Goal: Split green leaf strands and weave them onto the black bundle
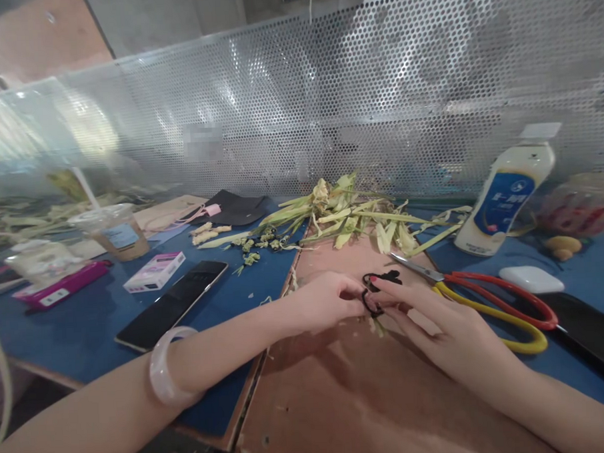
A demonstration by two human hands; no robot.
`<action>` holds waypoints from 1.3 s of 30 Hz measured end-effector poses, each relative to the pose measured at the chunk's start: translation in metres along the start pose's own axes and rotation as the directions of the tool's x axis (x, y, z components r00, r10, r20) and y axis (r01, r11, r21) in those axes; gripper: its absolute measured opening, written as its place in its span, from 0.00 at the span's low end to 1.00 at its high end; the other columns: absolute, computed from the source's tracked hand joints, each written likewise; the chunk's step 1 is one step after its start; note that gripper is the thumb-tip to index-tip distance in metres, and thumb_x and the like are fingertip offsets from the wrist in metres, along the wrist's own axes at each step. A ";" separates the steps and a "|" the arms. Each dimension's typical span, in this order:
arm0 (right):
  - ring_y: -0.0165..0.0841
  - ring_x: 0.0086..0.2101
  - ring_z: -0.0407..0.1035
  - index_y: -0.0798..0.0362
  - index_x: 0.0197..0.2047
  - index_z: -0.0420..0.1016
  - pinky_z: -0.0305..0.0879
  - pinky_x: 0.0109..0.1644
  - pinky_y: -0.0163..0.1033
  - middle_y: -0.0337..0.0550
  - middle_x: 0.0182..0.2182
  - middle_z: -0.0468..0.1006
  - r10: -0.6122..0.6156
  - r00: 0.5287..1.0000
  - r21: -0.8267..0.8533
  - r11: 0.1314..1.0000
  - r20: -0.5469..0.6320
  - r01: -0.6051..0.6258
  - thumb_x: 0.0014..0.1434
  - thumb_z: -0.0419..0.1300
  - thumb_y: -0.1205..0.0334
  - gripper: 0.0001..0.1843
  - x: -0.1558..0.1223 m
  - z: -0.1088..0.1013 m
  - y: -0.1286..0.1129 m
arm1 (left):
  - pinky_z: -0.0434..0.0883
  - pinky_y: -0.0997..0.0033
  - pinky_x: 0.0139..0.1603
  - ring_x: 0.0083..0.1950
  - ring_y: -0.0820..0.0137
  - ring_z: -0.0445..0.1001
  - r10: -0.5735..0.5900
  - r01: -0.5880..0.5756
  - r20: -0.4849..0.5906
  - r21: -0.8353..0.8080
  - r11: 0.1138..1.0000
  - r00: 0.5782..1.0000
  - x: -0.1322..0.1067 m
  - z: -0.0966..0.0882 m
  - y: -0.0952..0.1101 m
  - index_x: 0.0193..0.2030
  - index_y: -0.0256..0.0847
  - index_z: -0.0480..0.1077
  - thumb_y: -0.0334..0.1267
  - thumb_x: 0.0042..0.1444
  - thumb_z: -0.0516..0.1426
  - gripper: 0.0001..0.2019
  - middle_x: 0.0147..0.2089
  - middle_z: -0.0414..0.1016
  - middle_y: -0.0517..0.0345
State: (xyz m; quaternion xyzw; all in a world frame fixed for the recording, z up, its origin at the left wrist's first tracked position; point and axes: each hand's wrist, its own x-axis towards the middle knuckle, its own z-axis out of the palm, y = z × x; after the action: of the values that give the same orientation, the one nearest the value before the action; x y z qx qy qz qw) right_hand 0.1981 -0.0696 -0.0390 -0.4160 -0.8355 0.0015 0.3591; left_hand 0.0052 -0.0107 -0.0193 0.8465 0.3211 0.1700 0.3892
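Note:
My left hand (pixel 328 301) and my right hand (pixel 439 324) meet over a brown board (pixel 339 392). Between their fingertips is a small black loop-shaped thing (pixel 373 302), pinched from both sides; a second black piece (pixel 381 277) lies just behind it. My left wrist wears a pale bangle (pixel 165 366). A heap of green and yellow husk-like leaves (pixel 351 214) lies at the board's far edge. Scissors with red and yellow handles (pixel 490 298) rest right of my right hand, blades pointing toward the leaves.
A perforated metal screen (pixel 326 98) closes the back. On the blue table (pixel 86 329): a dark phone (pixel 172 304), a small pink-white box (pixel 154 271), a plastic cup (pixel 114 229), a white bottle (pixel 508 197), a white case (pixel 531 278), a black pouch (pixel 234 206).

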 end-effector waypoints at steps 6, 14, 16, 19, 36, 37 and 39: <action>0.28 0.40 0.70 0.44 0.54 0.61 0.67 0.44 0.34 0.38 0.42 0.74 0.001 1.000 -0.005 1.000 0.029 -0.001 0.59 0.49 0.67 0.20 0.000 0.000 0.000 | 0.64 0.74 0.43 0.40 0.69 0.70 -0.004 0.005 -0.022 0.008 1.000 1.000 0.000 0.000 0.002 0.34 0.37 0.73 0.38 0.52 0.52 0.10 0.39 0.74 0.57; 0.30 0.43 0.68 0.43 0.56 0.57 0.64 0.49 0.37 0.37 0.43 0.73 0.108 0.987 0.094 0.988 0.116 -0.119 0.57 0.50 0.65 0.23 0.000 -0.004 -0.003 | 0.64 0.73 0.42 0.40 0.69 0.70 -0.016 0.016 -0.028 -0.007 1.000 0.999 0.000 0.000 0.002 0.35 0.37 0.74 0.39 0.52 0.54 0.10 0.37 0.74 0.57; 0.30 0.41 0.68 0.43 0.56 0.57 0.65 0.47 0.38 0.37 0.40 0.74 0.136 0.983 0.110 0.983 0.121 -0.149 0.58 0.51 0.64 0.23 0.001 -0.002 -0.001 | 0.64 0.73 0.42 0.40 0.69 0.70 -0.009 0.008 -0.021 -0.012 1.000 1.000 -0.001 0.000 0.002 0.35 0.38 0.74 0.40 0.52 0.54 0.11 0.37 0.74 0.58; 0.30 0.38 0.69 0.42 0.55 0.58 0.66 0.43 0.38 0.37 0.38 0.74 0.160 0.980 0.117 0.978 0.118 -0.173 0.58 0.51 0.62 0.21 0.003 0.001 0.001 | 0.64 0.73 0.43 0.40 0.70 0.70 0.003 -0.004 -0.019 -0.016 1.000 1.000 0.000 0.000 0.001 0.35 0.38 0.74 0.41 0.52 0.54 0.11 0.38 0.74 0.58; 0.27 0.32 0.66 0.39 0.58 0.53 0.65 0.37 0.33 0.37 0.36 0.69 0.078 0.981 0.129 0.986 0.178 -0.101 0.58 0.50 0.68 0.26 0.002 0.003 0.002 | 0.64 0.74 0.42 0.40 0.70 0.70 0.086 -0.086 0.014 0.015 0.996 0.996 -0.001 0.001 0.006 0.33 0.37 0.73 0.38 0.52 0.55 0.08 0.38 0.74 0.57; 0.27 0.32 0.66 0.39 0.58 0.52 0.65 0.37 0.33 0.37 0.36 0.69 0.076 0.981 0.115 0.989 0.181 -0.098 0.58 0.50 0.68 0.27 0.002 0.003 0.002 | 0.64 0.75 0.42 0.40 0.71 0.70 0.106 -0.106 0.025 0.010 0.994 0.994 -0.001 0.001 0.007 0.33 0.36 0.73 0.37 0.52 0.55 0.08 0.37 0.74 0.57; 0.28 0.33 0.66 0.39 0.59 0.52 0.65 0.38 0.33 0.37 0.35 0.69 0.076 0.979 0.085 0.992 0.190 -0.094 0.57 0.51 0.68 0.28 0.002 0.004 0.001 | 0.64 0.75 0.43 0.40 0.71 0.70 0.126 -0.127 0.035 0.004 0.992 0.991 -0.001 0.001 0.008 0.31 0.36 0.73 0.35 0.51 0.55 0.06 0.36 0.74 0.57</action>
State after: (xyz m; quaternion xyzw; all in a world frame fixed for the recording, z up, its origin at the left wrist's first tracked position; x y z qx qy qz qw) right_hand 0.1960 -0.0660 -0.0411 -0.4320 -0.8459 0.0949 0.2981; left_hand 0.0080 -0.0160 -0.0140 0.8692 0.2606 0.1786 0.3803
